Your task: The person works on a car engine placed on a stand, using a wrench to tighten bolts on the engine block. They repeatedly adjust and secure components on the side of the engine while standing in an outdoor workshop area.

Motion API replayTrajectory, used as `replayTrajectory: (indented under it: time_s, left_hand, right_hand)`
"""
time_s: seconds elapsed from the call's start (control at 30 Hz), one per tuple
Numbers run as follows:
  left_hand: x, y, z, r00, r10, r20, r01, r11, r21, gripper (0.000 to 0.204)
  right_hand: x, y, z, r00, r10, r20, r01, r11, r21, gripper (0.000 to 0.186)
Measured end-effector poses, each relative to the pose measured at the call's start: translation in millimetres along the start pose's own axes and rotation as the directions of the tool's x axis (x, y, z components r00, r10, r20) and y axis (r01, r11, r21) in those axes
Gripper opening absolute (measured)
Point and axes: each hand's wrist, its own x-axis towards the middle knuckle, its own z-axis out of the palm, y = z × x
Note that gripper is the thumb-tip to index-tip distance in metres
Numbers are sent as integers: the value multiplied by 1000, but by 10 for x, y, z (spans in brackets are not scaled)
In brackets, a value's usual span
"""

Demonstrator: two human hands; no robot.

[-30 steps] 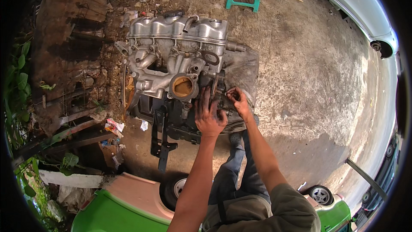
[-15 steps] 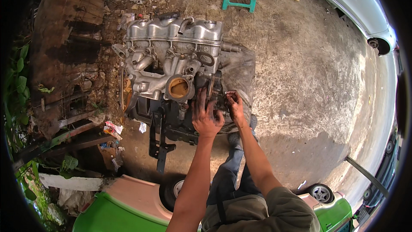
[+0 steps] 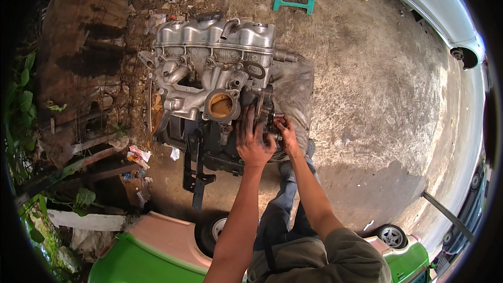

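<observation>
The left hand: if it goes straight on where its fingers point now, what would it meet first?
The left hand would probably meet the dark engine part just ahead, right of the round intake opening; depth is unclear, so they may already touch.

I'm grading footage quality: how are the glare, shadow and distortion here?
Head view: highlights on the lumpy silver metal engine cover; head view: rough grey concrete floor bright at centre right, shadowed below; head view: pale silver car bends along the upper-right fisheye rim.
</observation>
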Motion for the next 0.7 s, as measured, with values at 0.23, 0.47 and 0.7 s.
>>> replayTrajectory:
  time_s: [0.23, 0.47, 0.7]
  left_hand:
    - [-26, 1, 3, 998, -40, 42, 42, 998, -48, 38]
    - [-11, 3, -1, 999, -15, 32, 14, 1000, 26, 28]
    - [-11, -1, 8, 1000, -9, 19, 8, 1000, 24, 26]
  right_hand:
    - [3, -164, 96, 998, 67, 13, -68, 994, 87, 16]
    - [49, -193, 86, 999, 53, 6, -53, 999, -1, 19]
    - [135, -427, 102, 991, 130, -14, -122, 884, -451, 17]
